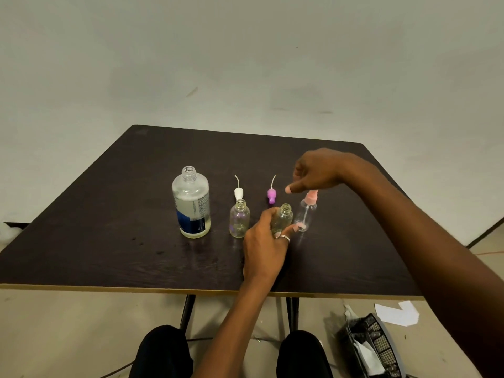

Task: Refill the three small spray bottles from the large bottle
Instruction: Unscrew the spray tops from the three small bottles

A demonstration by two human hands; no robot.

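1. Clutter is lying on the floor to the right of the dark wood-grain tabletop (109,214): a black mesh plastic basket (379,339) holding crumpled white paper, and a white paper scrap (396,312) near it.
2. Behind the bottles, a white spray head (238,192) and a purple spray head (271,196) are lying loose, each trailing a thin curved dip tube.
3. A large clear round bottle (191,203), uncapped and part-filled with pale liquid, is standing at the left. Its blue-and-white label is showing print too small to read.
4. Just beside it, an open-necked small clear bottle (239,219) is standing upright.
5. The left hand (263,249), wearing a silver ring, is gripping a second small clear bottle (283,216), which is tilting slightly.
6. The right hand (316,170) is hovering with curled fingers over the pink-capped third small bottle (306,214). I cannot tell whether it is touching the cap.
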